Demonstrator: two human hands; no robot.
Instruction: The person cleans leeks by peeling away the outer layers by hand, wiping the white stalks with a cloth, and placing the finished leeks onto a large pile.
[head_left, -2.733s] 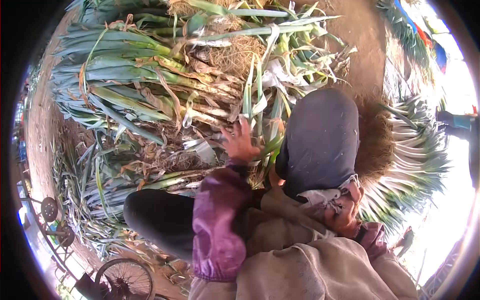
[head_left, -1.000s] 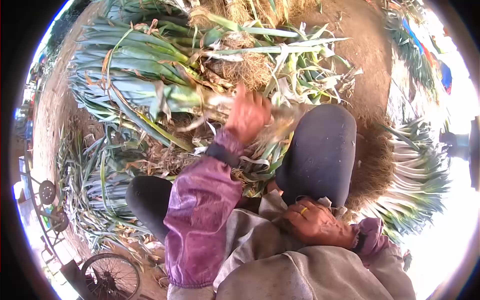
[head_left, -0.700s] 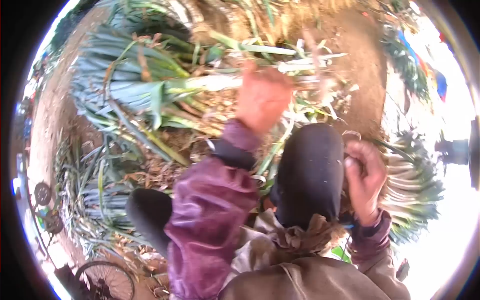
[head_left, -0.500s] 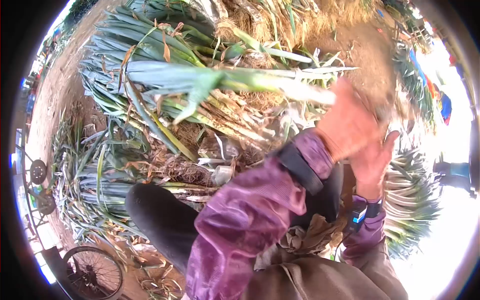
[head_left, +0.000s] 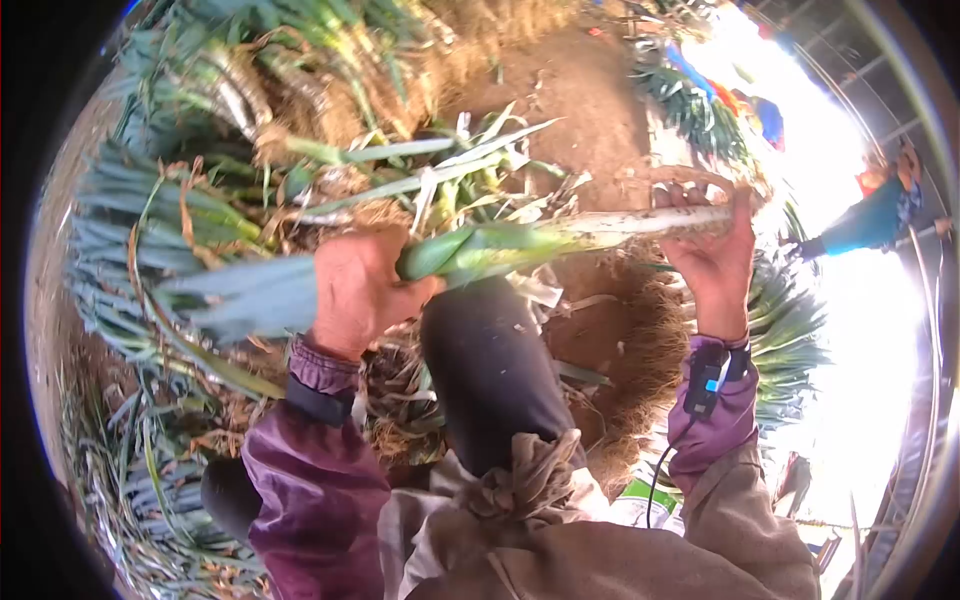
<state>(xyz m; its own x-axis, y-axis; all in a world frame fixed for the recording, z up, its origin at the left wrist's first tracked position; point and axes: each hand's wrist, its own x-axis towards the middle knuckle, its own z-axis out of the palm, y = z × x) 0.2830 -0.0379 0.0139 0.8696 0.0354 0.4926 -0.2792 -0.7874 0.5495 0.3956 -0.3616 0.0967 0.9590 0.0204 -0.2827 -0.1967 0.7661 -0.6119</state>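
Note:
A long leek (head_left: 600, 232) is held across in front of me, leaves to the left and white end to the right. My left hand (head_left: 365, 285) is closed around its green part, where the blurred blue-green leaves begin. My right hand (head_left: 715, 240) holds the white end, thumb on the near side and fingers curled behind it. Just above that end is a thin pale brown loop (head_left: 690, 175); I cannot make out what it is. My left hand is close to a pile of leeks (head_left: 130, 240) on the left.
More leeks with roots (head_left: 290, 80) are heaped at the top left. A row of leeks (head_left: 785, 330) fans out at the right, beside bare brown soil (head_left: 570, 90). My bent knee (head_left: 490, 370) is below the held leek. A person in a teal garment (head_left: 865, 215) is at the far right.
My left hand has moved from beside my right hand at the white end to the leek's leafy part. My right hand now grips the white end. The view has shifted to the right.

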